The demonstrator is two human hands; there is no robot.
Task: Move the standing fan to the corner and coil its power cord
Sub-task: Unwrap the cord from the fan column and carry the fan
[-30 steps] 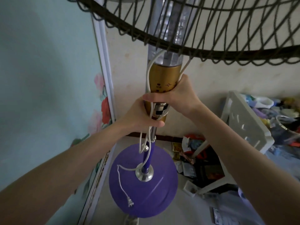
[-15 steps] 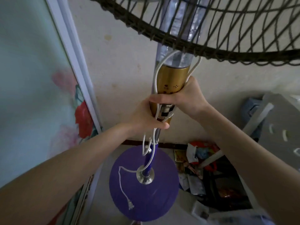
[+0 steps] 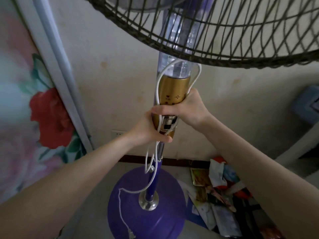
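Note:
The standing fan stands upright before me, with a gold neck (image 3: 174, 90), a blue pole and a round purple base (image 3: 146, 219) on the floor. Its dark wire guard (image 3: 224, 31) fills the top of the view. The white power cord (image 3: 158, 94) loops around the gold neck, hangs down the pole and trails across the base to its plug (image 3: 132, 235). My right hand (image 3: 188, 107) grips the gold neck and a loop of cord. Just below it, my left hand (image 3: 148, 130) is closed around the pole with cord strands under its fingers.
A cream wall stands close behind the fan, with a wall socket (image 3: 118, 133) low down. A flowered panel with a white frame (image 3: 57, 69) runs along the left. Papers and packets (image 3: 219, 190) litter the floor at the right, beside a grey object (image 3: 305, 104).
The view has swung left and closer to the wall; the white chair at the right has gone out of sight. Both hands keep the same grip on the fan's neck and cord.

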